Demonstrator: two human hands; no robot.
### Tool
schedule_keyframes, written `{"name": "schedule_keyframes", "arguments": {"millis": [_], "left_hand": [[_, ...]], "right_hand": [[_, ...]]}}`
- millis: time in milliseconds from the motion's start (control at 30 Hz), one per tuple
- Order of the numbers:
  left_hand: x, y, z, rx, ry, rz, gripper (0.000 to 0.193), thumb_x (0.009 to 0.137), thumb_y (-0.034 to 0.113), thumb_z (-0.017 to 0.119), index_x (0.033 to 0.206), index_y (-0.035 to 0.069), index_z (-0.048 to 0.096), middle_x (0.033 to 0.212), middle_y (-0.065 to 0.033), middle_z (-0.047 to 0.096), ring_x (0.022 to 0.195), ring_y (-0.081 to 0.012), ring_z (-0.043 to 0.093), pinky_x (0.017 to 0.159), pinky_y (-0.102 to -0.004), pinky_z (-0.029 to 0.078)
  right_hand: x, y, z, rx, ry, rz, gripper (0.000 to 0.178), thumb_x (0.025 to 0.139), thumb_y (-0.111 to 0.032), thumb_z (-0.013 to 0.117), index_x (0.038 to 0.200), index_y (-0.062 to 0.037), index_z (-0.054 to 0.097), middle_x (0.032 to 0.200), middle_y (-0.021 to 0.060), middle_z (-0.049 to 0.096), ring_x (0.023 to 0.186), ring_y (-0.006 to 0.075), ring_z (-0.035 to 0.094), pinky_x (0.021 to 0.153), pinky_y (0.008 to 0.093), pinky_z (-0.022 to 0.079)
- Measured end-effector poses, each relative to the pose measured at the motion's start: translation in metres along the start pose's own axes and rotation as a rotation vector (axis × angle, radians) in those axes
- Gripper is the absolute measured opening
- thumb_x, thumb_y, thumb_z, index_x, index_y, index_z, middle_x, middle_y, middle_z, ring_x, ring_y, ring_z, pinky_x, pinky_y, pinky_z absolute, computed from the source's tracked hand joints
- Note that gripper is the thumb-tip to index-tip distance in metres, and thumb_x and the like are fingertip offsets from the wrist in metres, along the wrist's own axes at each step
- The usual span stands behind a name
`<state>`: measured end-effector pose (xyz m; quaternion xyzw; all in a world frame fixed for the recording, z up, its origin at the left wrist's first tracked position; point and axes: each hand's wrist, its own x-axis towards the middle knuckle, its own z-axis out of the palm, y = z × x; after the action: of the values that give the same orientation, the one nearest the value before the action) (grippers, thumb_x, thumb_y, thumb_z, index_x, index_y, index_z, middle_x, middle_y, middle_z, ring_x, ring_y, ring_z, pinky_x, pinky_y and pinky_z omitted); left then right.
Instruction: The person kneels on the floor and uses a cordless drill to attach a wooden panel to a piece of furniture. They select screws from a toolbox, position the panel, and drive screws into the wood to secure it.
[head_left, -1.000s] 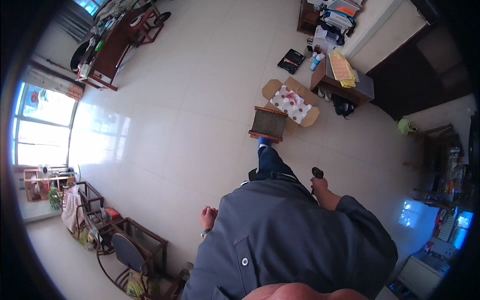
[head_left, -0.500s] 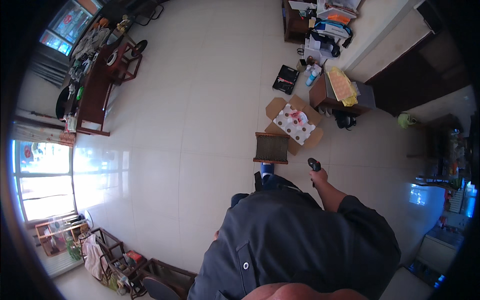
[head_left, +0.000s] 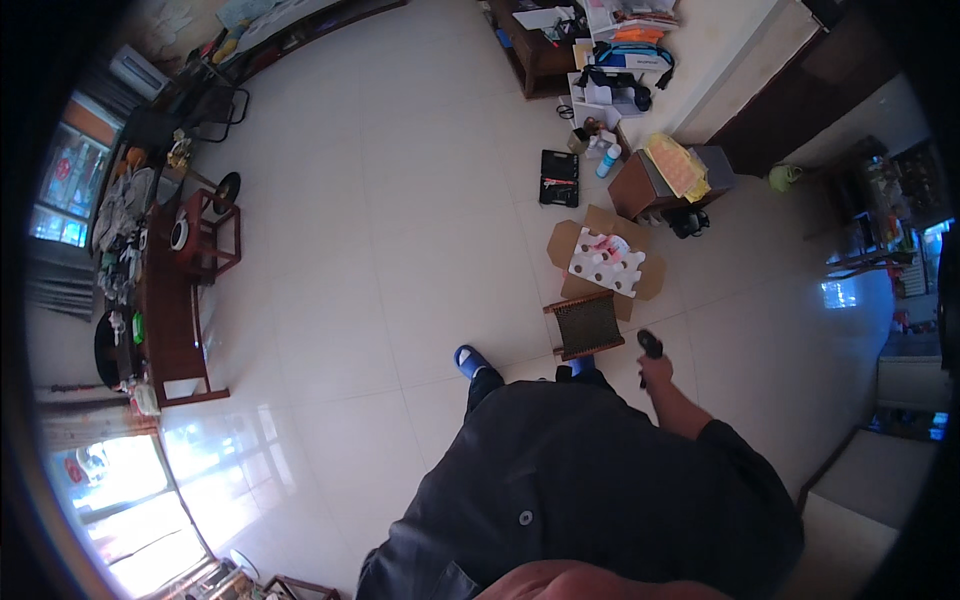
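My right hand is closed round the handle of a black cordless screwdriver, a small pistol-shaped tool, held out at my right side above the floor. Just left of it stands a low wooden stool with a dark woven seat. Beyond the stool lies a cardboard box with its flaps spread, showing a white insert with round holes and something red and white on top. My left hand is out of sight.
An open black tool case lies farther off, near a blue and white spray can. A low brown cabinet carries yellow packets. Along the left stands a long wooden bench. My slippered left foot is ahead on the tiles.
My body has turned leftward and my left foot has come forward into view. The right hand keeps hold of the cordless screwdriver. The left hand's edge has gone out of view.
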<state>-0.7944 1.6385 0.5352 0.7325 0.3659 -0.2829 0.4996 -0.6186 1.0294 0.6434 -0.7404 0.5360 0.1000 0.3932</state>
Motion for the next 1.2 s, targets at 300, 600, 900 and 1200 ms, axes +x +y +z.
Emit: {"name": "schedule_keyframes", "arguments": {"millis": [300,600,900,1200], "left_hand": [[0.178,0.181,-0.192,-0.467,-0.12,-0.041,0.01,0.095,0.014,0.054,0.094,0.004,0.057,0.076,-0.0109,0.064,0.068,-0.0239,0.065,0.063,-0.0373,0.058],[0.237,0.385,-0.169,-0.308,-0.429,0.29,0.02,0.097,0.017,0.054,0.111,0.003,0.055,0.085,-0.0103,0.065,0.073,-0.0209,0.066,0.065,-0.0312,0.056],[0.222,0.493,-0.17,-0.102,-0.632,0.416,0.014,0.094,0.02,0.049,0.094,0.008,0.056,0.08,-0.009,0.064,0.063,-0.0172,0.058,0.057,-0.0289,0.045],[0.347,0.493,-0.232,0.413,-0.425,0.56,0.01,0.088,0.017,0.054,0.088,0.007,0.056,0.072,-0.005,0.057,0.062,-0.0207,0.054,0.061,-0.0324,0.046]], "right_hand": [[-0.19,0.042,0.049,-0.037,0.1,0.344,0.023,0.07,-0.019,0.073,0.084,-0.0029,0.064,0.066,0.0079,0.063,0.057,0.0218,0.064,0.054,0.0367,0.052],[-0.199,0.041,0.128,0.081,0.07,0.375,0.025,0.07,-0.018,0.073,0.087,-0.002,0.063,0.064,0.0077,0.063,0.055,0.0201,0.063,0.053,0.0357,0.051],[-0.141,-0.127,0.223,0.191,-0.014,0.21,0.025,0.069,-0.02,0.073,0.085,-0.0038,0.062,0.063,0.0073,0.063,0.054,0.0195,0.062,0.053,0.0352,0.05],[-0.062,-0.261,0.308,0.118,-0.059,0.258,0.027,0.068,-0.024,0.073,0.081,-0.0023,0.064,0.061,0.0062,0.064,0.056,0.0188,0.065,0.055,0.035,0.052]]}}
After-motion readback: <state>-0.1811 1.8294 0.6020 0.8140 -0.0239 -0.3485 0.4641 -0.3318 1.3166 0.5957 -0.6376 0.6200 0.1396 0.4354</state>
